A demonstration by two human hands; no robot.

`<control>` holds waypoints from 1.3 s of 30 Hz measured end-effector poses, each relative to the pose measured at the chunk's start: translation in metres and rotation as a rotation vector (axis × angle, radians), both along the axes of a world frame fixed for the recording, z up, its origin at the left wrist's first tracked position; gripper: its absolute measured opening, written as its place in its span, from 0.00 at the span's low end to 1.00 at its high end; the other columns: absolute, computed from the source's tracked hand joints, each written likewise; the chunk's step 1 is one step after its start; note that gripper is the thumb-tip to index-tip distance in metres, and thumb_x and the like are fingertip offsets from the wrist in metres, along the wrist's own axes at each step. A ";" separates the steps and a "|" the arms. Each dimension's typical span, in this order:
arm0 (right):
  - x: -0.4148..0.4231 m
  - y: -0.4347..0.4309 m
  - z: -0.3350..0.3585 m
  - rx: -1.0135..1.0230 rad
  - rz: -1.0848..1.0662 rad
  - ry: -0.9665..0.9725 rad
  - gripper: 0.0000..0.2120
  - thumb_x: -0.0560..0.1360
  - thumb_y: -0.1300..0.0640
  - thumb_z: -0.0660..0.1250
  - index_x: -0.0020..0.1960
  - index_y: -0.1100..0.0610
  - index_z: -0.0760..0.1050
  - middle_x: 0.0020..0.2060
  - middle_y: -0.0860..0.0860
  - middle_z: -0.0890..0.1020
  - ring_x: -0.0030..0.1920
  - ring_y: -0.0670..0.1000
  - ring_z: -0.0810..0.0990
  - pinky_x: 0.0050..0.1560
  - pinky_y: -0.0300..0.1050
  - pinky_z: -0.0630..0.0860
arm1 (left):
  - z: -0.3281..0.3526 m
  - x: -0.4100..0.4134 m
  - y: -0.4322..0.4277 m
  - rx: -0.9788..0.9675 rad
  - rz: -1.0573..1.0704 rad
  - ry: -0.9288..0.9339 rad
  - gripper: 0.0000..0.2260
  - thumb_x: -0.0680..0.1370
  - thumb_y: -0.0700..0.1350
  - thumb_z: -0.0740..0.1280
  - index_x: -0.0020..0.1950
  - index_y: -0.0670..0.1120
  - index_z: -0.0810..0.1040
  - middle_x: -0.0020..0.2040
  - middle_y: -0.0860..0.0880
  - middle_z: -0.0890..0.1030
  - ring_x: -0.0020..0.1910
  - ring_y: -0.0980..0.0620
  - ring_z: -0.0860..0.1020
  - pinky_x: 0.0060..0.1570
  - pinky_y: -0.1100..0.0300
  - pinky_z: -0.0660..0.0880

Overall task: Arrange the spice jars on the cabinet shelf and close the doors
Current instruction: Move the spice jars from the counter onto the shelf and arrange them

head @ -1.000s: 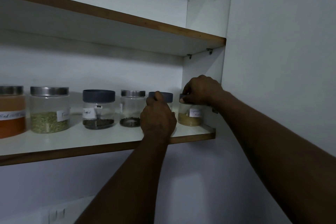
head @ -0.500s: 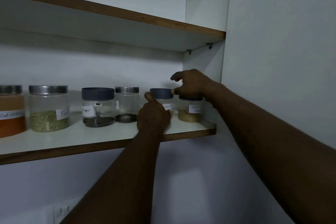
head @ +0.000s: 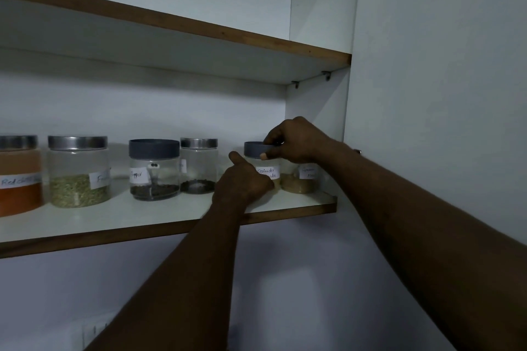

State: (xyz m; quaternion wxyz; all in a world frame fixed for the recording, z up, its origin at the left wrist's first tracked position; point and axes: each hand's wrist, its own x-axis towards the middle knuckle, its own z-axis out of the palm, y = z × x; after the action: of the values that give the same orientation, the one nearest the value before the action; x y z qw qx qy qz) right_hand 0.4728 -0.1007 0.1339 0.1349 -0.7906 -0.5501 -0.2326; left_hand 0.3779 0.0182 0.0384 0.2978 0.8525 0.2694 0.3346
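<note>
- Nearest: two bare forearms reaching up from below toward the right end of the white lower shelf with the brown wooden edge (head: 119,216).
- Left hand (head: 242,182) closed round the lower body of the clear glass jar with the dark grey lid (head: 263,171), thumb raised beside it; grip on the far side hidden.
- Right hand (head: 296,141) curled over that lid, fingertips pinching its rim from above.
- Held jar upright, long axis vertical, handwritten label facing outward; standing just beside the last clear jar of tan powder (head: 301,179), near the cabinet's side wall.
- Further left along the shelf, upright in a loose row: steel-lidded jar of dark seeds (head: 198,168), grey-lidded pepper jar (head: 154,169), steel-lidded jar of green seeds (head: 78,171), steel-lidded jar of orange-red powder (head: 18,174).
- Judged well along: six jars on the shelf, one being settled.
- Left to do: release, then shut the doors; white right-hand door (head: 436,94) standing open, left door out of view.
</note>
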 end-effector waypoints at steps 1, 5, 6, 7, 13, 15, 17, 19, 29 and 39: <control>0.001 0.001 -0.001 0.024 0.008 0.024 0.19 0.73 0.42 0.76 0.60 0.51 0.85 0.52 0.49 0.87 0.51 0.48 0.82 0.55 0.48 0.80 | -0.001 0.000 0.000 0.002 0.001 0.004 0.40 0.70 0.55 0.78 0.68 0.44 0.55 0.51 0.46 0.74 0.53 0.43 0.78 0.48 0.51 0.75; 0.005 0.004 -0.008 0.115 0.061 0.123 0.18 0.71 0.44 0.78 0.57 0.51 0.86 0.52 0.47 0.87 0.51 0.46 0.83 0.56 0.45 0.80 | -0.002 -0.001 -0.001 0.018 0.025 -0.012 0.44 0.68 0.60 0.79 0.69 0.43 0.55 0.53 0.45 0.77 0.55 0.42 0.80 0.47 0.52 0.75; 0.006 0.004 -0.010 0.128 0.074 0.140 0.17 0.72 0.45 0.79 0.57 0.52 0.86 0.52 0.47 0.87 0.52 0.45 0.83 0.57 0.45 0.79 | -0.002 -0.001 -0.001 0.018 0.026 -0.022 0.44 0.68 0.60 0.80 0.69 0.43 0.55 0.54 0.44 0.79 0.55 0.42 0.80 0.46 0.53 0.74; 0.006 0.004 -0.011 0.137 0.083 0.150 0.17 0.72 0.45 0.79 0.57 0.52 0.86 0.52 0.47 0.87 0.52 0.45 0.83 0.56 0.44 0.79 | -0.002 -0.002 -0.001 0.016 0.026 -0.030 0.44 0.68 0.60 0.80 0.69 0.43 0.55 0.56 0.43 0.79 0.55 0.42 0.80 0.46 0.53 0.73; 0.007 0.002 -0.013 0.153 0.082 0.186 0.18 0.72 0.46 0.78 0.59 0.52 0.86 0.54 0.47 0.87 0.52 0.45 0.82 0.53 0.39 0.76 | 0.000 -0.007 -0.005 0.014 0.042 -0.024 0.46 0.66 0.61 0.81 0.69 0.43 0.56 0.60 0.42 0.79 0.59 0.41 0.79 0.49 0.52 0.75; 0.005 0.002 -0.013 0.152 0.072 0.188 0.18 0.72 0.46 0.78 0.59 0.52 0.86 0.54 0.47 0.87 0.52 0.45 0.82 0.54 0.40 0.77 | 0.000 -0.009 -0.007 0.014 0.047 -0.034 0.46 0.66 0.61 0.81 0.69 0.43 0.56 0.60 0.42 0.79 0.59 0.41 0.79 0.46 0.53 0.72; 0.004 0.001 -0.014 0.149 0.064 0.186 0.18 0.72 0.46 0.78 0.59 0.52 0.85 0.53 0.48 0.87 0.52 0.46 0.83 0.56 0.43 0.79 | 0.000 -0.011 -0.009 0.010 0.050 -0.031 0.46 0.66 0.61 0.81 0.69 0.43 0.56 0.60 0.41 0.79 0.59 0.41 0.79 0.46 0.53 0.73; 0.002 -0.002 -0.014 0.151 0.058 0.181 0.19 0.73 0.45 0.77 0.60 0.53 0.84 0.54 0.48 0.86 0.54 0.48 0.82 0.58 0.45 0.79 | 0.001 -0.014 -0.012 0.008 0.043 -0.013 0.47 0.65 0.60 0.82 0.69 0.43 0.56 0.60 0.41 0.79 0.58 0.41 0.79 0.48 0.52 0.75; -0.048 0.020 -0.012 0.225 0.132 0.004 0.25 0.75 0.41 0.73 0.67 0.53 0.78 0.64 0.51 0.81 0.64 0.52 0.78 0.65 0.49 0.74 | -0.003 -0.069 -0.007 0.121 0.138 0.068 0.33 0.65 0.59 0.82 0.60 0.43 0.75 0.55 0.45 0.81 0.52 0.46 0.79 0.39 0.59 0.70; -0.082 0.100 -0.033 0.029 0.137 -0.010 0.32 0.75 0.40 0.72 0.73 0.53 0.68 0.67 0.55 0.77 0.64 0.57 0.77 0.62 0.52 0.75 | 0.001 -0.109 0.011 0.006 0.406 -0.145 0.16 0.76 0.45 0.75 0.60 0.39 0.78 0.56 0.42 0.83 0.56 0.45 0.81 0.48 0.58 0.72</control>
State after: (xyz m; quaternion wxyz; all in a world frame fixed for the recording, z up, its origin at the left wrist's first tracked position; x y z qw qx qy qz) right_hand 0.3911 -0.0004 0.1011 0.1591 -0.7479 -0.6002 -0.2346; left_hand 0.2689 0.0292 0.0390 0.2403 0.7554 0.4124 0.4489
